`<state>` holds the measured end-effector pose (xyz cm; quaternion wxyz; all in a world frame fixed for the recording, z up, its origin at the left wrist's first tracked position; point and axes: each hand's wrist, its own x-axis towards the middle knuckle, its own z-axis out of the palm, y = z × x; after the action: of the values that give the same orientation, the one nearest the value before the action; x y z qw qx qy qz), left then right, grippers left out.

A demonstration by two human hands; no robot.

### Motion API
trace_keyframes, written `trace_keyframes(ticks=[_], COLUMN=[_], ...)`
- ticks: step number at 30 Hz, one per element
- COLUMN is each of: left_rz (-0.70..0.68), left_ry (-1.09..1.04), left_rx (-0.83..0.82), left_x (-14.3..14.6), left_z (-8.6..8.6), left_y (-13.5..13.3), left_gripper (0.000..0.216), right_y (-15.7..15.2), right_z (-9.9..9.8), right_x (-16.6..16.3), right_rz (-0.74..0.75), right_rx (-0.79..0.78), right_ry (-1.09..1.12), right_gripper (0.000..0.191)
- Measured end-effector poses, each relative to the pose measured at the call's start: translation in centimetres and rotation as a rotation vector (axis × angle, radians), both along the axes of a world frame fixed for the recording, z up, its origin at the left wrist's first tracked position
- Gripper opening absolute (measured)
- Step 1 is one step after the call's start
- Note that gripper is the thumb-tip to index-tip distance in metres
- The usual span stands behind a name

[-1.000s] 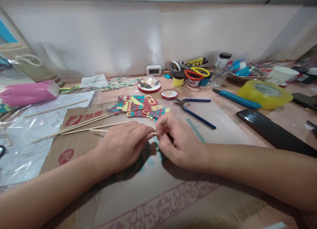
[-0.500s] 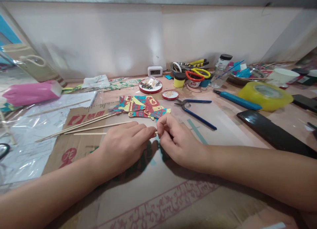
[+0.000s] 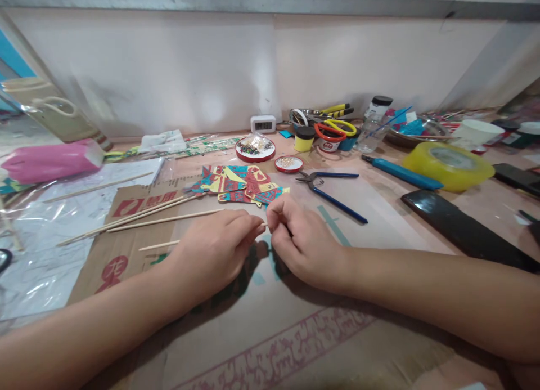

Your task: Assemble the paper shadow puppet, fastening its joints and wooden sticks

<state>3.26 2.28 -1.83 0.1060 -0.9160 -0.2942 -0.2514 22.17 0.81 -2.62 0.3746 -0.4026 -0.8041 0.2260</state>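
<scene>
My left hand [image 3: 213,249] is closed around a thin bamboo stick [image 3: 158,245] whose free end juts out to the left over the cardboard. My right hand [image 3: 297,238] pinches the stick's other tip, fingertips almost touching those of the left hand. Just beyond both hands lies a colourful painted cut-out puppet [image 3: 238,184] in red, teal and yellow, flat on the table. More bamboo sticks [image 3: 139,216] run from the puppet toward the left.
Blue-handled pliers [image 3: 333,190] lie right of the puppet. Two red lids with beads [image 3: 255,148] sit behind it, and a small clock [image 3: 263,123] by the wall. A yellow tape roll [image 3: 449,165], blue knife [image 3: 400,173], black strip [image 3: 459,229], scissors and jars crowd the right.
The stick's free left end has swung nearer to me, away from the other sticks. Both hands stay pinched together at almost the same spot.
</scene>
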Motion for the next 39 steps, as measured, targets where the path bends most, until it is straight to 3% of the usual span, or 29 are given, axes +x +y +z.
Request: trace_keyframes(ticks=[6,9,12,18,26,32,39], left_rz=[-0.078,-0.099,-0.082,-0.072,0.027,-0.004,-0.071], left_ry=[0.112,0.149,0.104,-0.067,0.077,0.073,0.228], left_rx=[0.269,0.309,0.226,0.03,-0.145,0.08,0.341], left_x=[-0.8,-1.0,-0.8,0.0,-0.3,-0.6,-0.7], left_z=[0.2,0.5,0.4,0.1,0.4,0.0,0.9], left_y=[-0.3,-0.3,-0.1,0.2,0.2,-0.2,-0.8], left_gripper=[0.027,0.027,0.021,0.02,0.025,0.027,0.033], right_y=[-0.2,-0.1,0.0,0.0,-0.1,-0.7,-0.7], right_z=[-0.1,-0.3,-0.4,-0.4,-0.1,0.5,1.0], right_x=[-0.5,-0.5,-0.3,-0.2,-0.1,-0.6,-1.2], right_rz=[-0.012,-0.006,0.015,0.064,0.042,0.028,0.022], right_rx=[-0.162,-0.257,-0.266,-0.119,-0.112,-0.313,-0.537], right_ry=[0.117,0.165,0.176,0.142,0.05,0.199,0.37], right_gripper=[0.014,0.016,0.016,0.015,0.016,0.015,0.011])
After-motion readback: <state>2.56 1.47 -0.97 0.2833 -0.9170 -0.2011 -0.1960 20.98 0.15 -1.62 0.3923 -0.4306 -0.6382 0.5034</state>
